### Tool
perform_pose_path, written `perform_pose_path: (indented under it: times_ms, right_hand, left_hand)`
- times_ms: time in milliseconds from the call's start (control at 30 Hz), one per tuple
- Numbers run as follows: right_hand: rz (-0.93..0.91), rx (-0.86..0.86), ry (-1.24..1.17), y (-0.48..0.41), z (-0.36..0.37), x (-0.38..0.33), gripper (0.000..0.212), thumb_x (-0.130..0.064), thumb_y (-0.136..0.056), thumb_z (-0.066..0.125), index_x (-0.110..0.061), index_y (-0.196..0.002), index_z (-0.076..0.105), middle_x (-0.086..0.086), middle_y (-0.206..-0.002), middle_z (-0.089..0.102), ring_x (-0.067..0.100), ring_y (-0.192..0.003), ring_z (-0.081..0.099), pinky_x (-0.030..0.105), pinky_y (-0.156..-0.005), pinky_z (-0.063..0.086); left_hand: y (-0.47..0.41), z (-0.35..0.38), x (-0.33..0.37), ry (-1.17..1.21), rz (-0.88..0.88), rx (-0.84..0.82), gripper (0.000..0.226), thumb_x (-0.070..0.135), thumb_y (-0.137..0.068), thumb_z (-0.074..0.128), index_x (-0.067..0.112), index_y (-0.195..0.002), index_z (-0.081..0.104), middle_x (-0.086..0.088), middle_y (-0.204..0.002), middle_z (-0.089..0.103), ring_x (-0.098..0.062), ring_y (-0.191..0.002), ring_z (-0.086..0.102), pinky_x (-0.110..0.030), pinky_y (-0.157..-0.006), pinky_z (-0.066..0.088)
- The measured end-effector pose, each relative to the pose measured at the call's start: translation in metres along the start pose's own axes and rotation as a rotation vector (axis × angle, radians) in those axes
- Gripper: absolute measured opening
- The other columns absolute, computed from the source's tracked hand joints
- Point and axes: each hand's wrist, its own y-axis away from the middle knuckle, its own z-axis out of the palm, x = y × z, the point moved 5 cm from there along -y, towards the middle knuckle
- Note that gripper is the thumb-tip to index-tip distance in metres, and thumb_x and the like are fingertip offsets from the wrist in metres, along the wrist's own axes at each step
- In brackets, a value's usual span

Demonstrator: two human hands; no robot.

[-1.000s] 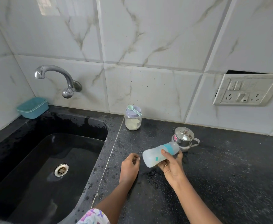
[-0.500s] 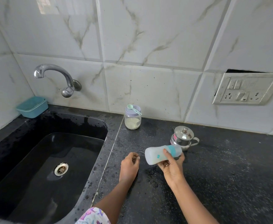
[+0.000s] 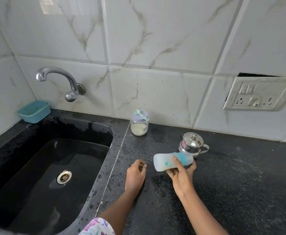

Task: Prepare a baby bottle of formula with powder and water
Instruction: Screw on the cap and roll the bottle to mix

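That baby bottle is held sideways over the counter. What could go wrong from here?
The bottle lies on its side in the right hand; if its top is loose, contents might leak. The steel pot stands close behind it, so a swing of the bottle could knock it.

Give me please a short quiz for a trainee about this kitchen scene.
1. True or false: the baby bottle stands upright.
2. Which hand grips the bottle? a) left b) right
3. Fill in: the green scoop lies on the lid of the ___ jar.
Key: 1 false, it lies nearly flat in the right hand; 2 b; 3 powder.
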Motion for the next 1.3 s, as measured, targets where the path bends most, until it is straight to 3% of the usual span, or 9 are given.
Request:
perform_pose_path:
  times_ms: [167,333,467,633,767,900,1067,1200,1300]
  right_hand:
    - [0.020,-0.065,0.150,0.003,0.004,-0.001,0.069,0.001,-0.082,0.065,-0.033,-0.133,0.034,0.007,-0.117,0.056,0.025,-0.104,0.059,0.047,-0.076,0.056]
    - [0.021,-0.029,-0.007,0.001,0.003,-0.001,0.069,0.000,-0.084,0.062,-0.034,-0.136,0.032,0.006,-0.122,0.052,0.024,-0.105,0.058,0.045,-0.072,0.058]
    - [0.013,-0.131,0.160,0.006,0.012,-0.004,0.071,0.008,-0.079,0.064,-0.034,-0.130,0.036,0.008,-0.110,0.058,0.026,-0.101,0.061,0.046,-0.075,0.056]
    - [0.005,-0.063,0.013,0.004,0.010,-0.003,0.070,0.004,-0.083,0.061,-0.032,-0.136,0.033,0.007,-0.119,0.054,0.024,-0.102,0.059,0.040,-0.063,0.059]
    - [-0.001,-0.133,0.174,0.007,0.015,-0.004,0.074,0.010,-0.078,0.065,-0.034,-0.130,0.035,0.008,-0.114,0.059,0.026,-0.104,0.061,0.042,-0.071,0.057]
    - [-0.003,-0.044,-0.008,0.003,0.008,-0.005,0.070,0.004,-0.083,0.061,-0.031,-0.136,0.033,0.006,-0.121,0.054,0.022,-0.102,0.059,0.043,-0.069,0.060]
    - [-0.004,-0.100,0.161,0.009,0.010,-0.005,0.083,0.008,-0.080,0.064,-0.037,-0.138,0.026,0.007,-0.111,0.058,0.024,-0.101,0.060,0.046,-0.078,0.055]
    - [-0.012,-0.017,0.022,0.005,0.006,-0.005,0.074,0.004,-0.083,0.062,-0.041,-0.133,0.030,0.006,-0.122,0.052,0.023,-0.104,0.058,0.048,-0.076,0.055]
    - [0.005,-0.076,0.109,0.007,0.009,-0.004,0.078,0.006,-0.081,0.063,-0.035,-0.138,0.030,0.006,-0.114,0.056,0.023,-0.101,0.060,0.047,-0.076,0.056]
  left_hand:
    - [0.000,-0.001,-0.002,-0.004,-0.004,0.006,0.013,0.020,-0.092,0.054,0.015,-0.101,0.062,0.004,-0.085,0.064,-0.009,-0.080,0.059,-0.018,-0.070,0.042]
    - [0.000,0.000,-0.001,-0.002,0.000,-0.001,0.013,0.021,-0.093,0.054,0.016,-0.101,0.062,0.005,-0.085,0.064,-0.007,-0.078,0.058,-0.017,-0.068,0.041]
    - [0.000,0.000,-0.001,0.004,0.000,0.007,0.012,0.021,-0.092,0.055,0.016,-0.100,0.063,0.005,-0.085,0.065,-0.008,-0.079,0.059,-0.018,-0.069,0.042]
    - [0.000,0.000,-0.001,0.010,-0.001,0.001,0.012,0.021,-0.092,0.055,0.016,-0.100,0.062,0.005,-0.084,0.065,-0.009,-0.079,0.060,-0.018,-0.069,0.043]
    - [0.000,-0.001,-0.001,-0.001,0.003,0.010,0.013,0.021,-0.092,0.055,0.016,-0.101,0.062,0.005,-0.085,0.065,-0.009,-0.080,0.060,-0.018,-0.070,0.042]
    - [0.000,0.000,-0.001,0.002,0.003,0.005,0.013,0.022,-0.092,0.054,0.016,-0.101,0.062,0.005,-0.085,0.064,-0.008,-0.080,0.059,-0.018,-0.070,0.041]
    - [-0.001,0.000,-0.001,0.003,0.001,0.018,0.012,0.021,-0.092,0.055,0.016,-0.100,0.063,0.005,-0.084,0.064,-0.008,-0.079,0.059,-0.018,-0.070,0.042]
    - [0.000,0.000,-0.001,0.009,0.001,0.005,0.012,0.021,-0.092,0.055,0.016,-0.100,0.062,0.005,-0.083,0.063,-0.007,-0.078,0.058,-0.019,-0.069,0.044]
    - [-0.001,0.000,-0.002,-0.002,0.002,0.013,0.012,0.021,-0.092,0.055,0.016,-0.100,0.062,0.006,-0.084,0.063,-0.007,-0.078,0.058,-0.018,-0.069,0.042]
